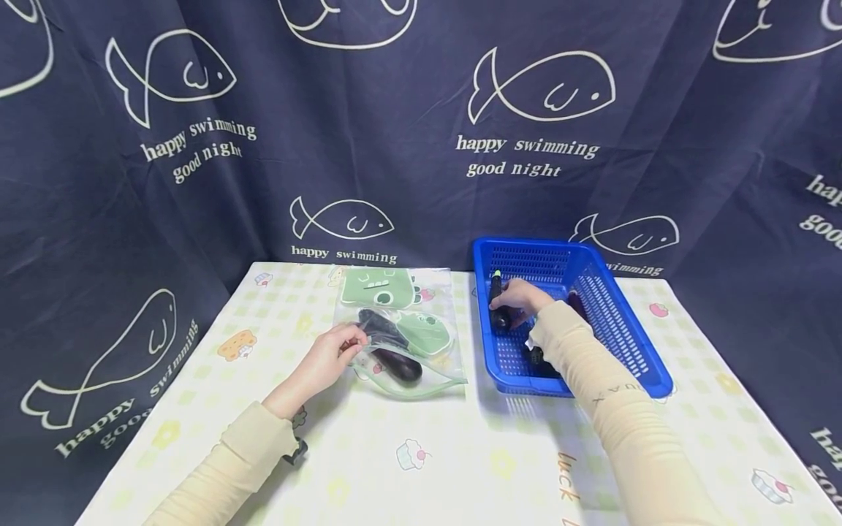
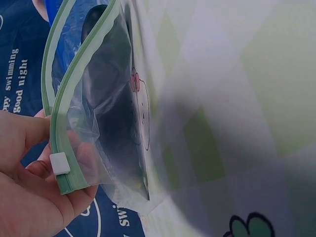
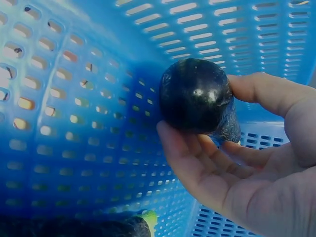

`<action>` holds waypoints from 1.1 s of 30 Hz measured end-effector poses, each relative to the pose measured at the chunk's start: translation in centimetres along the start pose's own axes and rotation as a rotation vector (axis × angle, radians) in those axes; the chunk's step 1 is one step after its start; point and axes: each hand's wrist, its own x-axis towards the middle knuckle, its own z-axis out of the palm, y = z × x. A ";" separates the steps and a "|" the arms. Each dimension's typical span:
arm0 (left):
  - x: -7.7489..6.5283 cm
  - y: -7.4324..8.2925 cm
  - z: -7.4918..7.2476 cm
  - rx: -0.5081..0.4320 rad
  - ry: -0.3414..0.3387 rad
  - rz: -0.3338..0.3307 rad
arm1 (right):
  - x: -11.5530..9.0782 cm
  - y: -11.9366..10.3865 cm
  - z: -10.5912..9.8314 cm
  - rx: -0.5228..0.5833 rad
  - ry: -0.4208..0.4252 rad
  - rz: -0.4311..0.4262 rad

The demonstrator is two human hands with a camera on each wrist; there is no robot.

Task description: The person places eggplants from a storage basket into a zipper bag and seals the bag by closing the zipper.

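Observation:
My left hand (image 1: 332,354) pinches the green zip edge of a clear bag (image 1: 454,365) near its white slider (image 2: 60,163). The bag lies on the table, its mouth parted toward me. Dark, glossy eggplant (image 1: 397,365) shows inside it, partly behind green printed figures. My right hand (image 1: 522,298) reaches into a blue basket (image 1: 483,329) and grips a dark eggplant (image 3: 195,96) there, thumb on one side and fingers on the other. Its rounded end faces the right wrist camera; a pale green tip shows at its far end in the head view.
Under the right forearm, another dark vegetable (image 1: 539,359) lies in the basket, and a purple one (image 1: 577,303) is against its right side. A small black object (image 1: 295,451) is beside the left sleeve. A dark fish-print curtain (image 1: 421,146) hangs behind the table.

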 end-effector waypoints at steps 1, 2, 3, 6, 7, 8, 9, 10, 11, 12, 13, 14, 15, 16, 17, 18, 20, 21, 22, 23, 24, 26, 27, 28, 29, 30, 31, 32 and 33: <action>0.0 0.0 0.0 0.001 0.000 0.000 | -0.1 -0.1 -0.1 0.006 0.001 0.000; 0.0 0.0 -0.1 -0.001 0.001 0.001 | -0.3 -0.1 -0.2 0.007 0.000 -0.003; 0.0 0.0 -0.1 0.000 0.001 0.001 | -0.5 -0.2 -0.3 0.006 0.000 -0.005; -0.1 0.0 -0.1 0.001 0.002 -0.001 | -0.5 -0.2 -0.6 -0.005 -0.010 -0.022; -0.1 0.0 -0.1 0.002 0.002 -0.001 | -0.7 -0.3 -0.7 -0.010 -0.012 -0.023; -0.1 0.0 -0.1 0.003 0.001 -0.001 | -0.8 -0.3 -0.8 -0.017 -0.013 -0.023; -0.1 0.0 -0.1 0.005 0.001 0.001 | -0.9 -0.3 -0.9 -0.020 -0.011 -0.022; -0.1 0.0 -0.1 0.005 0.000 0.000 | -1.0 -0.4 -0.9 -0.018 -0.011 -0.020; -0.1 0.0 -0.1 0.005 -0.001 0.003 | -1.2 -0.5 -1.0 -0.018 -0.006 -0.018; -0.1 0.0 -0.1 0.003 -0.002 0.003 | -1.6 -0.8 -0.9 -0.020 0.003 -0.007; -0.1 0.0 -0.1 -0.001 -0.004 0.002 | -1.7 -0.9 -1.0 -0.022 0.006 -0.008; -0.1 -0.1 -0.1 -0.003 -0.005 0.001 | -1.8 -1.0 -1.0 -0.028 0.007 -0.011; -0.1 -0.1 -0.1 -0.007 -0.006 0.000 | -1.9 -1.1 -1.1 -0.027 0.008 -0.013; -0.1 -0.1 -0.1 -0.012 -0.008 -0.002 | -2.0 -1.1 -1.1 -0.030 0.011 -0.012; -0.1 -0.1 -0.2 -0.013 -0.009 -0.002 | -2.0 -1.2 -1.1 -0.033 0.010 -0.015; 0.0 -0.1 -0.2 -0.017 -0.010 -0.004 | -2.1 -1.3 -1.1 -0.036 0.004 -0.018; 0.0 -0.1 -0.2 -0.015 -0.012 -0.004 | -2.2 -1.4 -1.2 -0.038 0.001 -0.019; 0.0 -0.1 -0.2 -0.014 -0.014 -0.003 | -2.3 -1.5 -1.2 -0.040 0.000 -0.020; 0.0 -0.1 -0.2 -0.014 -0.014 -0.002 | -2.3 -1.5 -1.2 -0.043 0.000 -0.022; 0.0 -0.1 -0.2 -0.015 -0.015 -0.001 | -2.4 -1.5 -1.2 -0.046 -0.001 -0.025; 0.0 -0.1 -0.2 -0.016 -0.016 0.000 | -2.4 -1.6 -1.2 -0.052 0.000 -0.024; 0.0 -0.1 -0.2 -0.016 -0.016 0.001 | -2.5 -1.7 -1.3 -0.058 -0.001 -0.027; 0.0 -0.1 -0.2 -0.016 -0.015 0.001 | -2.5 -1.7 -1.3 -0.066 -0.001 -0.030; 0.0 -0.1 -0.2 -0.017 -0.014 0.002 | -2.6 -1.8 -1.4 -0.065 -0.001 -0.033; 0.0 -0.1 -0.2 -0.015 -0.013 0.003 | -2.6 -1.9 -1.4 -0.064 -0.003 -0.036; 0.0 -0.1 -0.2 -0.012 -0.012 0.004 | -2.7 -2.0 -1.5 -0.068 -0.006 -0.039; 0.0 -0.1 -0.2 -0.012 -0.009 0.005 | -2.8 -2.1 -1.5 -0.064 -0.008 -0.043; 0.0 -0.1 -0.2 -0.011 -0.008 0.005 | -2.9 -2.2 -1.6 -0.067 -0.009 -0.045; 0.0 -0.1 -0.2 -0.008 -0.007 0.004 | -3.0 -2.3 -1.7 -0.071 -0.010 -0.046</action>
